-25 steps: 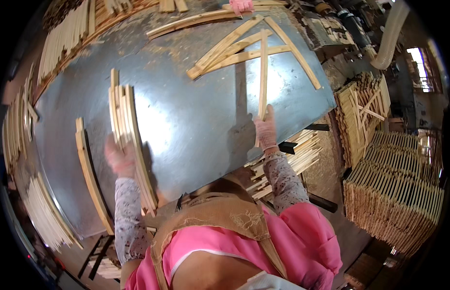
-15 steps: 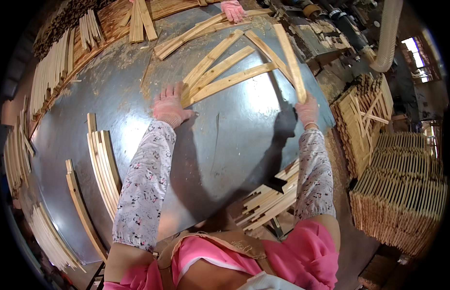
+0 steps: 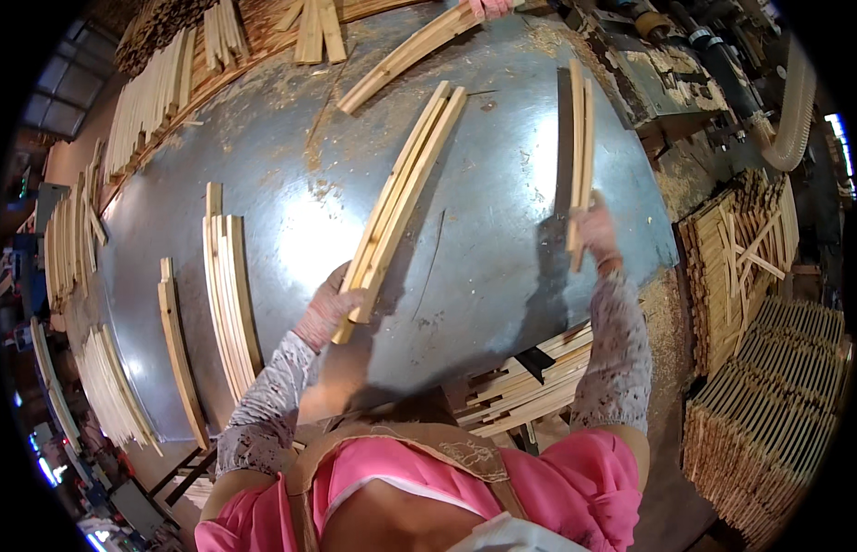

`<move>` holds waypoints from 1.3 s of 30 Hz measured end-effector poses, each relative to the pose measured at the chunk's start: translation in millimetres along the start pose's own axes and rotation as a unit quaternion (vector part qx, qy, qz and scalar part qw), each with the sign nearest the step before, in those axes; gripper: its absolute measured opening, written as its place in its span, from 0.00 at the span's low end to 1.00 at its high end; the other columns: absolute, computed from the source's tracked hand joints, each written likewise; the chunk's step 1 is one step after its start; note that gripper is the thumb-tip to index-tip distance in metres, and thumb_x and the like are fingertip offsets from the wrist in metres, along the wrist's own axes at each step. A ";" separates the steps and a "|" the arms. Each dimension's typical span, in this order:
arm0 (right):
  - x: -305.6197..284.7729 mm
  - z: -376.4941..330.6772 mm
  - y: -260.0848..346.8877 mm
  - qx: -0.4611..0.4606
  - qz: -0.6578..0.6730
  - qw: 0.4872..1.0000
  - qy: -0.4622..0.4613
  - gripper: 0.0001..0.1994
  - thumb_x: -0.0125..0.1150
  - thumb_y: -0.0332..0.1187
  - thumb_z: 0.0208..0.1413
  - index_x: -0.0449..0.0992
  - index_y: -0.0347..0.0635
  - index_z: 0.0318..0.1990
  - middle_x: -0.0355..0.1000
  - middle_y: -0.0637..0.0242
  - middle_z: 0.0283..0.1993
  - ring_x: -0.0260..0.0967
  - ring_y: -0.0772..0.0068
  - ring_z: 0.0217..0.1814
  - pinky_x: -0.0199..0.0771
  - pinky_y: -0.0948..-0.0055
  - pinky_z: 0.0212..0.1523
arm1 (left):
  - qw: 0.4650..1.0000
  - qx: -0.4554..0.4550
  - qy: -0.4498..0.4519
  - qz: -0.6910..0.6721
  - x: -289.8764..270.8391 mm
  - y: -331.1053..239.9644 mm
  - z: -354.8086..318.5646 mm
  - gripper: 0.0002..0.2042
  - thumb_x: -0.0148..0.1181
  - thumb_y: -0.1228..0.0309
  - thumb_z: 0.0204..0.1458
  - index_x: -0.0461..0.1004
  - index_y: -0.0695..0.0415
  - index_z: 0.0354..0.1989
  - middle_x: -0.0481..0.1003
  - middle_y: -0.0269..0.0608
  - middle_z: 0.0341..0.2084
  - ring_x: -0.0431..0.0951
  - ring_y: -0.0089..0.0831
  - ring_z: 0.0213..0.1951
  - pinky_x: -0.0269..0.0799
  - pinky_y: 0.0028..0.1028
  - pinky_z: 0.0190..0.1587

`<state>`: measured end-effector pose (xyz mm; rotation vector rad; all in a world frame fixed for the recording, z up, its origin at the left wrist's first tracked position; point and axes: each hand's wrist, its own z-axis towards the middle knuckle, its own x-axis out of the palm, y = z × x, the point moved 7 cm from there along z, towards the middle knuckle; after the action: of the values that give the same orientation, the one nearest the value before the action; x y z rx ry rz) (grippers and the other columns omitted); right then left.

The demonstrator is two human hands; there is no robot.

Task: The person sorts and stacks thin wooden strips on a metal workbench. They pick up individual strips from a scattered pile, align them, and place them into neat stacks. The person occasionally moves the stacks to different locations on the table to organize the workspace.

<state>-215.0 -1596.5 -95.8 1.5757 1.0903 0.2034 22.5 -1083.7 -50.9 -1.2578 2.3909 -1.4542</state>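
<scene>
My left hand point(image 3: 329, 311), in a pink glove, is closed round the near end of a small bundle of wooden strips point(image 3: 403, 207). The bundle slants away from me over the grey metal table point(image 3: 290, 156). On the right, my right hand point(image 3: 594, 230), gloved and slightly blurred, grips the near end of two wooden strips point(image 3: 580, 138) that point away from me side by side. At the far edge a co-worker's gloved hand point(image 3: 491, 7) holds some more strips point(image 3: 405, 55).
Several strips lie stacked point(image 3: 229, 294) on the table's left, with a narrower stack point(image 3: 175, 345) beside them. Machinery point(image 3: 672, 78) and a ribbed hose point(image 3: 797, 110) stand at the far right. Large piles of strips point(image 3: 769, 396) stand right of the table; others point(image 3: 530, 382) lie below its front edge.
The fanned strips by my left hand are now gathered in it and drawn nearer. My right hand's strips have come together, pulled slightly closer. The co-worker's strips moved farther back.
</scene>
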 end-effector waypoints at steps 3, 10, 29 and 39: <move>113.1 -83.2 24.8 0.086 0.090 0.992 -0.020 0.34 0.65 0.29 0.64 0.60 0.32 0.75 0.78 0.52 0.45 0.80 0.63 0.42 0.86 0.66 0.41 | 0.999 -0.018 -0.026 -0.005 12.9 31.8 -37.1 0.40 0.75 0.69 0.53 0.61 0.64 0.74 0.79 0.44 0.52 0.82 0.31 0.48 0.83 0.29 0.50; 324.7 -240.6 112.0 0.092 0.186 0.977 0.055 0.38 0.74 0.35 0.55 0.62 0.36 0.71 0.78 0.56 0.51 0.77 0.63 0.51 0.80 0.66 0.54 | 0.995 0.022 -0.039 0.087 16.5 101.1 -67.2 0.37 0.69 0.72 0.55 0.60 0.65 0.73 0.77 0.44 0.55 0.81 0.33 0.53 0.81 0.32 0.56; 473.5 -349.6 52.1 0.011 0.192 0.927 0.322 0.27 0.65 0.32 0.66 0.67 0.34 0.69 0.78 0.52 0.56 0.80 0.54 0.56 0.87 0.56 0.55 | 0.914 0.043 -0.011 0.403 -82.5 133.8 -239.4 0.33 0.48 0.44 0.73 0.69 0.66 0.68 0.81 0.57 0.46 0.82 0.45 0.52 0.79 0.38 0.55; 516.0 -375.8 71.3 0.153 0.399 0.867 0.256 0.24 0.65 0.30 0.64 0.70 0.25 0.63 0.81 0.48 0.50 0.84 0.53 0.47 0.90 0.57 0.49 | 0.948 -0.070 -0.135 0.279 -123.5 110.9 -265.3 0.32 0.62 0.48 0.61 0.77 0.65 0.62 0.83 0.59 0.49 0.83 0.48 0.53 0.75 0.41 0.60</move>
<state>-135.2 -959.9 -123.7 2.2804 0.8058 1.1054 -80.8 -788.9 -31.4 -0.6503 2.4061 -0.8992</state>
